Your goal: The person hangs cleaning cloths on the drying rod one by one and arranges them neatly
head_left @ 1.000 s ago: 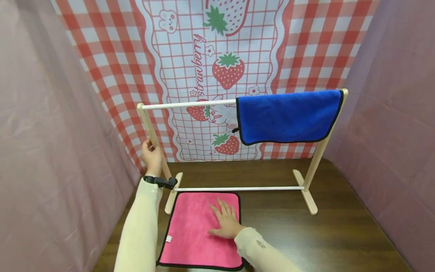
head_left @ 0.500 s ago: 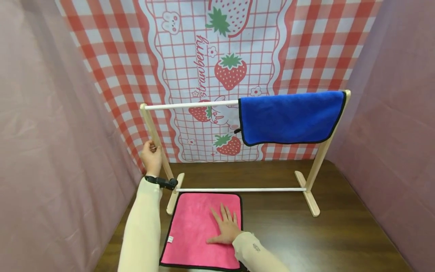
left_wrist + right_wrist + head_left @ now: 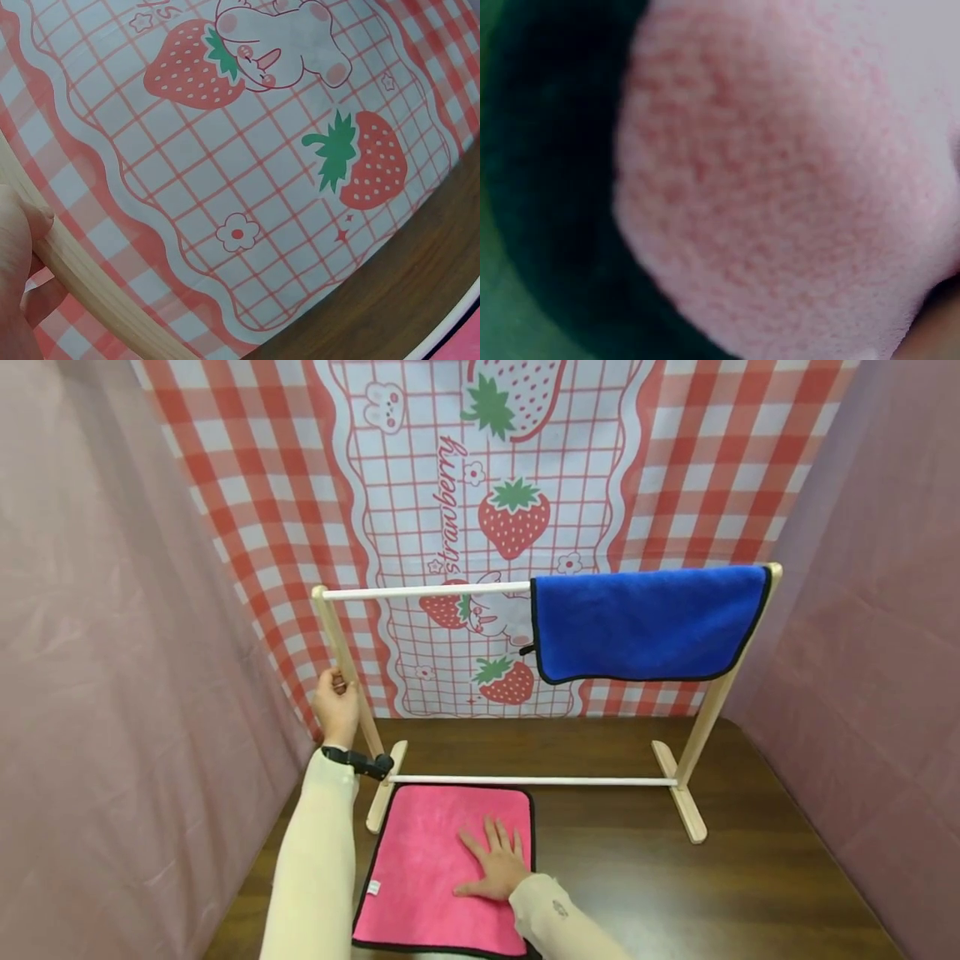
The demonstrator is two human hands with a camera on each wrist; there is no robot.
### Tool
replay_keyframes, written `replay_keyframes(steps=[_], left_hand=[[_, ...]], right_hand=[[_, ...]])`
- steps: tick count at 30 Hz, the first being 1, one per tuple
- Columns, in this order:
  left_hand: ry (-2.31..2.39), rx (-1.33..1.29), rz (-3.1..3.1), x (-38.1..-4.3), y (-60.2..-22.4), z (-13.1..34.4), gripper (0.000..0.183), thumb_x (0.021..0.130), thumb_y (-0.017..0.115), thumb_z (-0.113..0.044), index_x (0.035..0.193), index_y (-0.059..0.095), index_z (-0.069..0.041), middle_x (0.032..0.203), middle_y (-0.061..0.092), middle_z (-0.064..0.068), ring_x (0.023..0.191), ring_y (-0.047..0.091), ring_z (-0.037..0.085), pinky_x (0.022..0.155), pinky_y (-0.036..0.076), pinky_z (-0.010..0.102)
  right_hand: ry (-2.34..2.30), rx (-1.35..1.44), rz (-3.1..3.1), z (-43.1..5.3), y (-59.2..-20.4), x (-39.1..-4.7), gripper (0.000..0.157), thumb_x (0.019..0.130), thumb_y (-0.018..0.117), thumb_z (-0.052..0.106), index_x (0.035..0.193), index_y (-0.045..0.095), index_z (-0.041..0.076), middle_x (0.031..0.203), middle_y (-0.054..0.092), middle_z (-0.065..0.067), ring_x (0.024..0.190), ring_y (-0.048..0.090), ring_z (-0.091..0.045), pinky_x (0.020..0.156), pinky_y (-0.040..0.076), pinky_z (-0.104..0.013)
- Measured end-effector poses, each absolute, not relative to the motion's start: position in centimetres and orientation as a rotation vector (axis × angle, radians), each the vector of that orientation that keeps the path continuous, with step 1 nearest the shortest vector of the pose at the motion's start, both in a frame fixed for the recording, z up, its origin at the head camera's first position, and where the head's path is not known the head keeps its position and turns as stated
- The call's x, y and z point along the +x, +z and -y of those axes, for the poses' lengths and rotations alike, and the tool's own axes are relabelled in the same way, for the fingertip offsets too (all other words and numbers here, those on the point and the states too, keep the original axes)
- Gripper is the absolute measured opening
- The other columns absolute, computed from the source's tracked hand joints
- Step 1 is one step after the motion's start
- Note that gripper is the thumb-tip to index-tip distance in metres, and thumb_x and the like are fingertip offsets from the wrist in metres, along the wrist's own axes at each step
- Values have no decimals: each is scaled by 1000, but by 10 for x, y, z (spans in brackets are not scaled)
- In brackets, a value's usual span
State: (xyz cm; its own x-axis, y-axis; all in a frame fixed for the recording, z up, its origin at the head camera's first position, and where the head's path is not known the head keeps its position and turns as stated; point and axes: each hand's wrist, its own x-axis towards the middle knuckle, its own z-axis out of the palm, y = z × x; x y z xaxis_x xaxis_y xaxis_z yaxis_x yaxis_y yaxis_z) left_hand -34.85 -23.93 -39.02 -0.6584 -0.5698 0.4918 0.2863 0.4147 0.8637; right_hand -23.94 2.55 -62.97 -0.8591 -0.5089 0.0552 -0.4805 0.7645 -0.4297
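Behind everything hung a red-and-white checked backdrop (image 3: 513, 518) printed with strawberries and bunnies, with a pinkish left curtain (image 3: 135, 652) and right curtain (image 3: 862, 635) closing off the sides. Below it spread the dark brown wooden table (image 3: 675, 893), and on that stood a wooden rack with a white top bar (image 3: 427, 591) and a white lower bar (image 3: 540, 780). A blue towel (image 3: 648, 622), edged in black, was draped over the right part of the top bar, a small black loop (image 3: 527, 650) poking out at its left edge.

My left hand (image 3: 336, 708) was grasping the left post (image 3: 341, 639) partway up, the thumb on one side and fingers round the other. A black band (image 3: 348, 758) circled that wrist over my cream sleeve (image 3: 311, 852).

My right hand (image 3: 497, 866) rested palm down on the pink towel (image 3: 423, 843), relaxed, fingers spread. That towel lay flat on the table in front of the lower bar, beside the rack's left foot (image 3: 386, 789), black-edged, with a little white tag (image 3: 373, 887) near its left side. The right wrist view was too blurred to add more.
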Motion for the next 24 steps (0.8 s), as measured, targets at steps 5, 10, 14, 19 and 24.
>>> replay_keyframes(steps=[5,10,14,19,24], left_hand=[[-1352,231,1861,-348,-389,239,23,87,61,11,110,62,11,104,66,30,95,64,41,84,55,48],[-1345,223,1862,-344,-389,238,23,87,61,12,110,62,12,104,65,31,96,63,43,84,54,51],[-1341,204,1876,-346,-388,238,24,88,61,11,112,61,13,106,64,32,98,63,43,86,54,52],[-1341,190,1857,-348,-387,239,23,88,62,11,111,61,13,104,64,32,96,63,43,84,53,51],[-1313,183,1863,-347,-391,238,22,88,62,10,109,62,13,102,65,32,94,63,43,83,54,53]], right_hand=[[-667,-834,-2870,-26,-628,-241,80,83,66,62,150,43,25,159,20,-28,144,17,-50,111,13,-72],[-720,-876,-2816,-28,-626,-242,63,92,61,53,148,48,27,158,23,-25,142,19,-52,108,14,-75],[-781,-880,-2811,-30,-623,-244,49,97,59,40,143,53,24,157,29,-22,140,23,-50,107,19,-73],[-882,-877,-2836,-31,-616,-246,39,97,60,15,136,61,16,151,39,-21,137,31,-49,103,25,-70],[-970,-834,-2876,-33,-619,-244,48,87,55,-5,132,65,11,145,49,-19,133,37,-46,100,30,-68]])
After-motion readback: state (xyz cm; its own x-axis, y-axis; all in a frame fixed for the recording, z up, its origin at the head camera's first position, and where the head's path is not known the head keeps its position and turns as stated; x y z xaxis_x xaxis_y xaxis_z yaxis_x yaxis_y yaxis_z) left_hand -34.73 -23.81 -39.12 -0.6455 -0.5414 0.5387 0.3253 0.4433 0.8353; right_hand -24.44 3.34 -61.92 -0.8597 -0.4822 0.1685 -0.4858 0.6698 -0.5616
